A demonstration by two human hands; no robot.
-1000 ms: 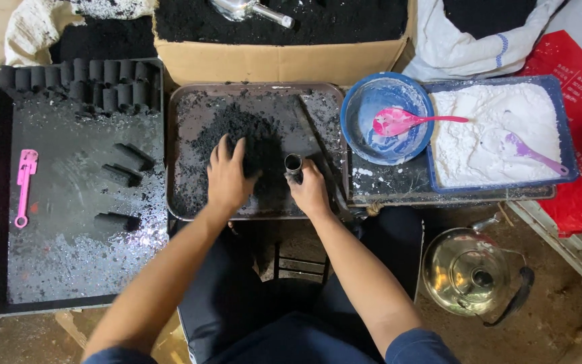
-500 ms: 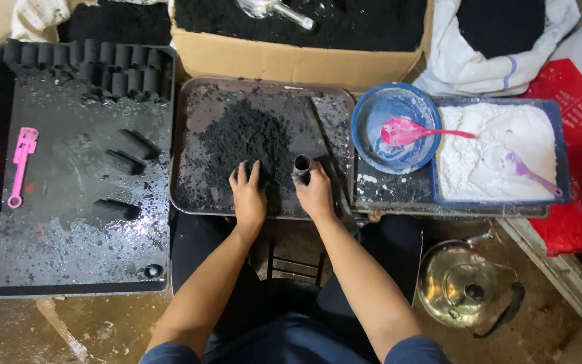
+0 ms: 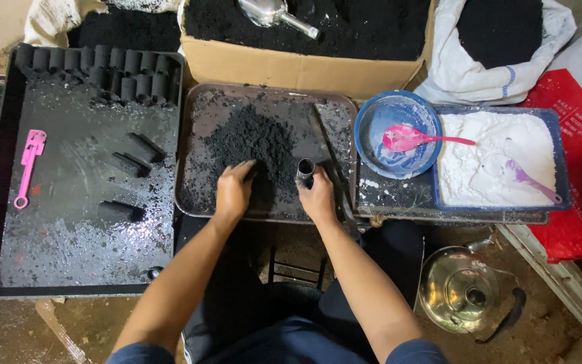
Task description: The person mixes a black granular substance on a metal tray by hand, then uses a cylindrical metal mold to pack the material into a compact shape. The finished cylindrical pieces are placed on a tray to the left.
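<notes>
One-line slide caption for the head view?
Left hand scoops black powder on metal tray; right hand holds small dark tube upright.

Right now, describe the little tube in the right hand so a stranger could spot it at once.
Find the brown tray of black powder in the middle. At its near right edge the right hand holds a short dark tube upright. Unlike the solid black cylinders on the left tray, it has an open, hollow top.

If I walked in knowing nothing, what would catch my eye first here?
Probably the heap of black powder on the middle tray, where the left hand digs in and the right hand grips a small dark tube. Next, the bright pink spoon in the blue bowl to the right, beside a tub of white powder.
</notes>
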